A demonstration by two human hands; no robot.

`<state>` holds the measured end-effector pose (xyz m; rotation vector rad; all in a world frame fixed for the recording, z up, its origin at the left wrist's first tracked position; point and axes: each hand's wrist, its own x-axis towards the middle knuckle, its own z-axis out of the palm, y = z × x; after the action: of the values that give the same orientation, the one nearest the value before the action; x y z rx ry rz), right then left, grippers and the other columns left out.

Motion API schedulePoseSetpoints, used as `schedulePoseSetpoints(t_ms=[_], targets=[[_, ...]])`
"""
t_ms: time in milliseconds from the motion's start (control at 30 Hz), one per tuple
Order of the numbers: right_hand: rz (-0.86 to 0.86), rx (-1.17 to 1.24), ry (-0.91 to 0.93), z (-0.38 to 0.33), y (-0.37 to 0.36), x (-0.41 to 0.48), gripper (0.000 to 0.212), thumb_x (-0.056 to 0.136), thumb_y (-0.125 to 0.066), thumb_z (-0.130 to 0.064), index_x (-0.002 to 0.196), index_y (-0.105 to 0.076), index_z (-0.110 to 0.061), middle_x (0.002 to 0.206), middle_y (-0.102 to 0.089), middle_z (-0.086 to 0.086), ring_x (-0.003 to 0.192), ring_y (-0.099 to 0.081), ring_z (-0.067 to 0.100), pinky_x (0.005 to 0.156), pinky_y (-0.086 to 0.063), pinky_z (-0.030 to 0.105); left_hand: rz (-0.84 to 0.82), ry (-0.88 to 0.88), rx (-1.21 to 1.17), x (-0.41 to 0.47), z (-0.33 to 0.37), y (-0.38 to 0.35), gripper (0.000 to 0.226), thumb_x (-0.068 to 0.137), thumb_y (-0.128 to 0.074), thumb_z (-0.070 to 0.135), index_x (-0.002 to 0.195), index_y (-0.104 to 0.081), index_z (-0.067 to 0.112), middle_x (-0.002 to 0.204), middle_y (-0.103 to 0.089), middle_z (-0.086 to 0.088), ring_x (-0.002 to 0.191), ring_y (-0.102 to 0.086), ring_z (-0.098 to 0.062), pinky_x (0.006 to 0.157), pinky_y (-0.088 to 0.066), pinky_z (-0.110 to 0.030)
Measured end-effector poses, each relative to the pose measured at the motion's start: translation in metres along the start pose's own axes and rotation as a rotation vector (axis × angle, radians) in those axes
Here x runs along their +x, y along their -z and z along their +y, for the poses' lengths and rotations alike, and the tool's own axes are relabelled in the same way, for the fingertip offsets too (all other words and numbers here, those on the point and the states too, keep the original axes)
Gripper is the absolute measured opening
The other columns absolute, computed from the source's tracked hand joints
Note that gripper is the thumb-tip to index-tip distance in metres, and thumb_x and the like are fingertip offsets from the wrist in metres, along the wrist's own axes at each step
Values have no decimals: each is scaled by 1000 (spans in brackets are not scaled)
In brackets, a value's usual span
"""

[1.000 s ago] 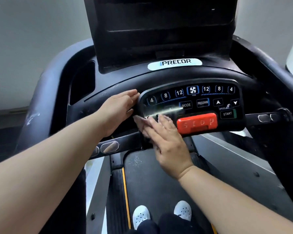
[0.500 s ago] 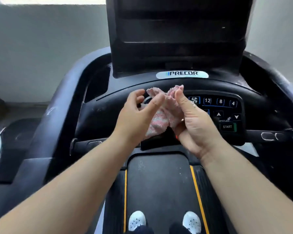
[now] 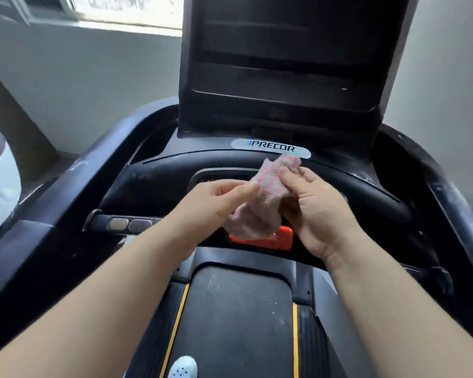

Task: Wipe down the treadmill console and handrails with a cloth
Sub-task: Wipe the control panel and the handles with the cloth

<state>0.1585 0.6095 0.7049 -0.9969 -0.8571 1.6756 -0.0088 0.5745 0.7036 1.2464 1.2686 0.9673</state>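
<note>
As we are looking down from the head camera, we are holding the pink cloth bunched between both hands in front of the middle of the console. Our left hand is pinching the cloth's left edge between thumb and fingertips. Our right hand is gripping its upper right part, thumb pressing across the fabric. The cloth's top is reaching just below the brand badge, and its lower end is hanging over the red stop button at the console's near edge. One white shoe is showing on the belt.
</note>
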Motion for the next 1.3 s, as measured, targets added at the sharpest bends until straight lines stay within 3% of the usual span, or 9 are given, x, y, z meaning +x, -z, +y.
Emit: schedulePoseSetpoints(t_ms=[133,300,400,533,700,867,967,1100,1300], targets=[[-215,-23,-2,-22,12,-6,26,98,-48,-14,117,-64,-8,112,-69,15,102,-67,28,86,-55,35,30,-99,25,8,17,-26,93,60,-83,45,139,-34,49,112,-64,26,101,-65,-1,82,-53,-19],[-314,-330,43,-61,24,-8,27,97,-50,-21,115,-67,-12,112,-70,12,99,-67,22,86,-56,35,-312,-141,4,22,49,-7,47,73,-77,14,118,-65,22,111,-70,-2,104,-65,-14,85,-50,-20],[-195,-355,126,-72,22,-8,22,94,-55,-24,104,-71,-12,105,-72,10,92,-66,17,85,-53,35,-255,-175,106,31,62,8,19,70,-80,17,86,-70,17,83,-69,3,80,-64,-7,73,-49,-14],[-183,-81,19,-69,13,-13,41,98,-46,-32,112,-64,3,103,-66,17,92,-61,23,81,-57,35,-158,-192,-86,44,68,18,16,83,-68,4,80,-59,17,72,-65,4,72,-66,-9,67,-55,-24],[-262,64,-3,-48,0,-16,39,89,-45,7,127,-54,7,133,-55,22,120,-54,29,100,-45,33,-270,-140,-343,41,61,17,28,90,-48,-8,83,-60,16,82,-65,-5,78,-67,-18,72,-57,-30],[-142,-49,29,-32,-10,-14,33,77,-66,-3,110,-65,-1,106,-68,17,97,-61,25,86,-52,33,-367,-31,-453,38,57,26,23,86,-51,32,75,-60,14,74,-62,-4,71,-62,-17,71,-55,-30],[26,-332,163,-33,-16,-10,15,85,-63,1,90,-69,-11,89,-67,15,87,-59,25,87,-47,43,-191,-45,-125,42,55,31,34,73,-71,48,80,-61,16,75,-63,-4,60,-62,-14,61,-54,-29],[-19,-701,317,-56,-22,-11,9,91,-63,-17,86,-70,-15,74,-67,9,65,-59,11,61,-48,24,-175,-189,84,50,57,28,60,58,-82,43,114,-58,40,118,-64,10,106,-62,-4,90,-51,-27],[88,-778,397,-68,-21,-1,9,89,-64,-12,83,-68,-18,72,-68,0,52,-56,1,51,-42,14,-173,-190,487,61,57,28,23,69,-65,35,84,-71,19,71,-68,-3,66,-59,-11,69,-51,-36]])
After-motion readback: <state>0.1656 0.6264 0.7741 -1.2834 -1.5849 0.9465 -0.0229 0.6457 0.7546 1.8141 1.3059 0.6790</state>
